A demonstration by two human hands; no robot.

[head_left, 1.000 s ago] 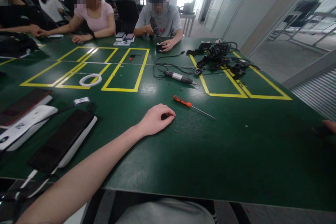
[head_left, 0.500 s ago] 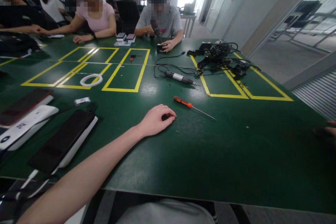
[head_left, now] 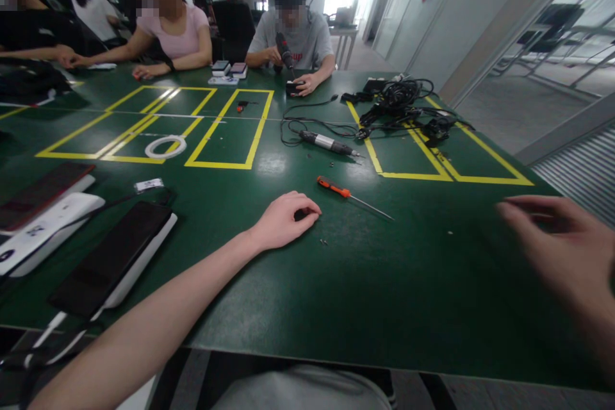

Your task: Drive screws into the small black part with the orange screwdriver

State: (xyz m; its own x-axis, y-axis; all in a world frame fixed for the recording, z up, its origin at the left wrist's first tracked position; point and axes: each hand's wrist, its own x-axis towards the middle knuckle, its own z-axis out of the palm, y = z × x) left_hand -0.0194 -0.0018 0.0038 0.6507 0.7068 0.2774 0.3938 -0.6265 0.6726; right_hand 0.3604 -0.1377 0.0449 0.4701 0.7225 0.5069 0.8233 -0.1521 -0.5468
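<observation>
My left hand [head_left: 284, 221] rests on the green table [head_left: 384, 307], its fingers curled and thumb tip close to the fingertips; whether something small is between them is hidden. Just to its right lie tiny screws [head_left: 323, 242]. An orange-handled screwdriver [head_left: 336, 188] lies beyond the fingertips, its shaft pointing right. Farther back is a grey and black electric screwdriver [head_left: 329, 143] with a cable. At the right edge my right hand [head_left: 562, 237] is above the table, blurred, thumb and fingers bent toward each other; no held object can be made out.
Phones on white cases [head_left: 115, 256] and cables lie at the left. A white ring [head_left: 166, 147] lies among yellow tape outlines. Tangled black cables [head_left: 401, 102] are at the back right. Across the table a person [head_left: 293, 38] holds a power tool; another person [head_left: 175, 32] sits beside them.
My right hand has come into view from the right edge, moving left over the table. My left hand has kept its place and pose.
</observation>
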